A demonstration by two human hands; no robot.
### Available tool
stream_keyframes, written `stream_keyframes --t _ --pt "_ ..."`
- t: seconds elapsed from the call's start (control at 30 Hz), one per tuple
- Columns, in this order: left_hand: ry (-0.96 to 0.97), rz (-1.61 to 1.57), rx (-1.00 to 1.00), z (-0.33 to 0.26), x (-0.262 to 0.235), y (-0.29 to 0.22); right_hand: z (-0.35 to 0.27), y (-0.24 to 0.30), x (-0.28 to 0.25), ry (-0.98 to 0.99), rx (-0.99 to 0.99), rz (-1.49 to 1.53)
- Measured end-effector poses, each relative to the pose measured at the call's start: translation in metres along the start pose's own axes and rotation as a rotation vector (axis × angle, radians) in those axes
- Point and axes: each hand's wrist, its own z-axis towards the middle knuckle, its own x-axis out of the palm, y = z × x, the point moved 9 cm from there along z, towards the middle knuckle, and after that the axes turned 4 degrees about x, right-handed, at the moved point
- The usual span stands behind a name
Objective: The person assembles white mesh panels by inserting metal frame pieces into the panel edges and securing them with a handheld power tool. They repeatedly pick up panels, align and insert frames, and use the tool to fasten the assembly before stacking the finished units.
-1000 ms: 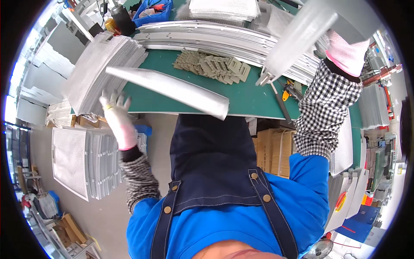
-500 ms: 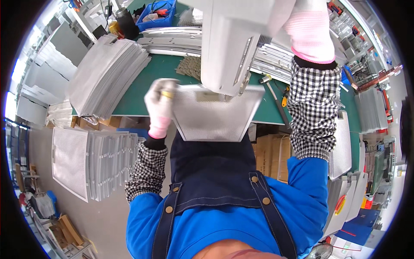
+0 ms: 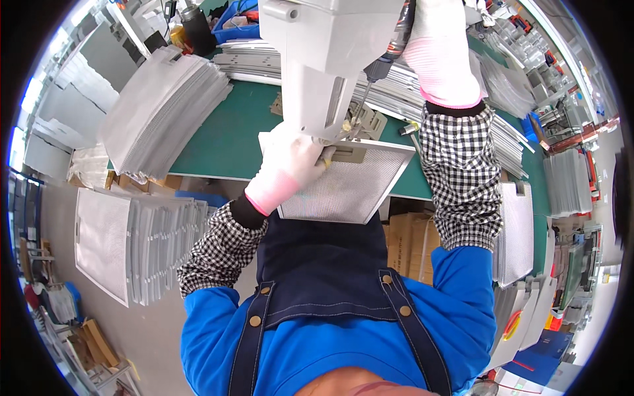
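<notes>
Green work table [image 3: 224,142]: bears stacked mesh panels [image 3: 158,109] at its left, apparently within reach as stock. Grey machine housing [image 3: 323,53]: hangs over the bench edge, above the piece. Mesh filter panel [image 3: 343,188]: lies flat at the near table edge, its handle plate [image 3: 349,154] under the tool. Left hand [image 3: 290,162], gloved: presses down on the panel's top corner, likely to steady it. Right hand [image 3: 439,46], gloved: clenched round a powered screwdriver [image 3: 386,56], tip pointed down at the plate.
</notes>
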Motion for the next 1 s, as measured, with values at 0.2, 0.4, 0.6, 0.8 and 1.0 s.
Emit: stream_keyframes --t 0.2,0.4,0.6,0.8,1.0 --pt "-0.050 0.032 0.076 -0.010 0.001 -0.006 -0.001 -0.001 0.001 0.028 -0.007 0.089" --pt "-0.029 -0.084 0.069 -0.013 0.004 -0.004 0.000 0.001 0.006 0.075 -0.148 -0.015" --pt "-0.096 -0.052 0.083 -0.014 0.005 -0.006 -0.019 0.023 0.012 0.211 -0.754 -0.480" --pt "-0.035 -0.211 0.086 -0.024 0.022 0.001 -0.029 0.014 0.026 0.273 -0.729 -0.598" --pt "-0.032 -0.215 0.265 -0.028 0.015 -0.016 -0.048 -0.066 -0.018 0.278 -0.402 -0.724"
